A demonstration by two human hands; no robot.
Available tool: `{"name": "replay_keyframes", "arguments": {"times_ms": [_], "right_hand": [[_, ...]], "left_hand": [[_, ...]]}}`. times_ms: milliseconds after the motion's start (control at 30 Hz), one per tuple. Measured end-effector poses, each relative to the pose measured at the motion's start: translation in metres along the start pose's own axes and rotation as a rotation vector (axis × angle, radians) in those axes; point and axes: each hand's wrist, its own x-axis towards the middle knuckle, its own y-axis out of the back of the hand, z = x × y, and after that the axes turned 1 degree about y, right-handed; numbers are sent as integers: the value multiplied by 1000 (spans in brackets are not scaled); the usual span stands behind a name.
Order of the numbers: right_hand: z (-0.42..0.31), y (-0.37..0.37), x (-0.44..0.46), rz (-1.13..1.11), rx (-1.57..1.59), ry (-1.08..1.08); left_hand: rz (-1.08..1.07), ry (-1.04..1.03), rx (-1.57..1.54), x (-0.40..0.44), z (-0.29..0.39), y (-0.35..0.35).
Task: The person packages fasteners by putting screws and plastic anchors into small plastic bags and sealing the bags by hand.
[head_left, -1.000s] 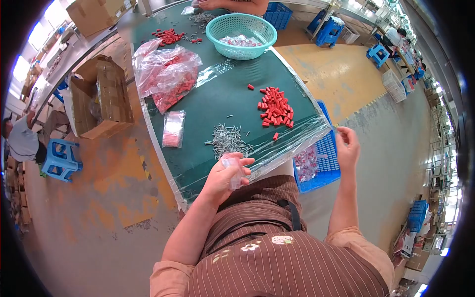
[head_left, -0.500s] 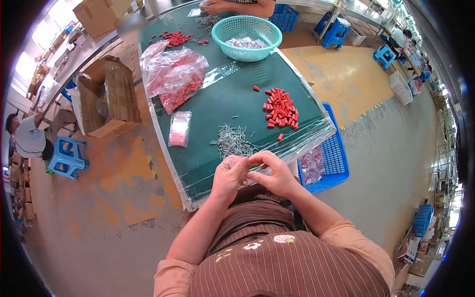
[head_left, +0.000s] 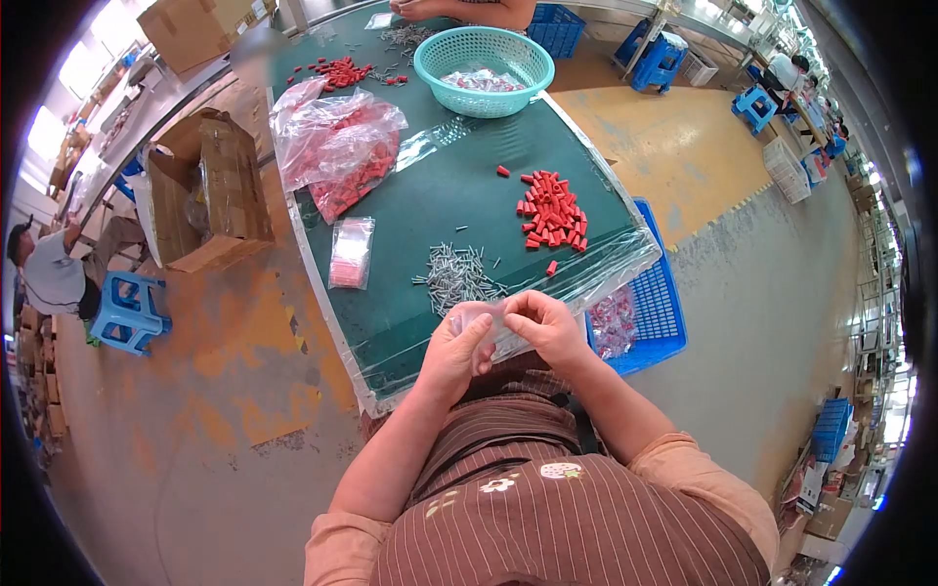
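A small clear plastic bag [head_left: 488, 314] is held between my hands at the table's near edge. My left hand [head_left: 453, 354] grips it between thumb and fingers. My right hand [head_left: 549, 333] pinches the bag's right edge with thumb and forefinger. Whether anything is inside the bag I cannot tell. Just beyond my hands lies a heap of silvery screws [head_left: 456, 276]. Farther right is a pile of red plastic caps [head_left: 553, 213]. To the left, a stack of small clear bags [head_left: 351, 254] with a pinkish band rests on the green tabletop [head_left: 430, 200].
A large plastic bag of red caps [head_left: 344, 161] lies at left. Behind it stands a turquoise basket [head_left: 484, 101] holding small packets. A co-worker's hands [head_left: 422, 10] are at the far end. Below the right edge sits a blue crate [head_left: 662, 311]; an open carton [head_left: 220, 190] stands left.
My hands have moved slightly apart, and more of the clear bag shows between them. The right hand has shifted a little to the right. The view has shifted slightly.
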Motion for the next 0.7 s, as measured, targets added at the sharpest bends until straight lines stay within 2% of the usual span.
{"name": "replay_keyframes", "arguments": {"times_ms": [200,400,500,600,700], "right_hand": [[-10,-5,2,10,177,-57],[1,2,6,-53,3,16],[-2,2,3,-15,67,-47],[0,5,0,-58,67,-107],[-7,-8,1,56,59,-3]], "left_hand": [[-51,-50,29,11,-9,20],[12,-57,125,8,-8,16],[44,-68,-13,3,1,9],[30,-72,12,7,-1,18],[104,-131,145,8,-3,21]]}}
